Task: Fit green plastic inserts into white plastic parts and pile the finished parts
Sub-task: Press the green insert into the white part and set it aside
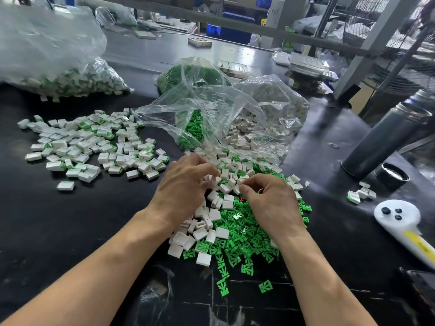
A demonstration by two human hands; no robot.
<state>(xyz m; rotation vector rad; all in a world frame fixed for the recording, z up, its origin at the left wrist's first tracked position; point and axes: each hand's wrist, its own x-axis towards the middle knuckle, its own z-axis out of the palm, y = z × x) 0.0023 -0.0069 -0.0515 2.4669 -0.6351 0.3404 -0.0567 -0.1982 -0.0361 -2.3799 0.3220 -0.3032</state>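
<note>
Loose white parts (213,215) and green inserts (247,236) lie mixed in a heap on the black table, right in front of me. My left hand (186,187) is over the heap's far left side, its fingers curled down around a white part. My right hand (270,203) is beside it, with thumb and forefinger pinching a small white part at the top of the heap. The two hands are almost touching. Finished parts (82,147), white with green showing, are spread in a wide pile to the left.
Behind the heap, an open clear bag holds green inserts (193,128) and white parts (259,121). A larger bag of finished parts (70,78) lies at the back left. On the right are a grey flask (386,137), its lid (392,176), a few parts (362,192) and a white controller (397,217).
</note>
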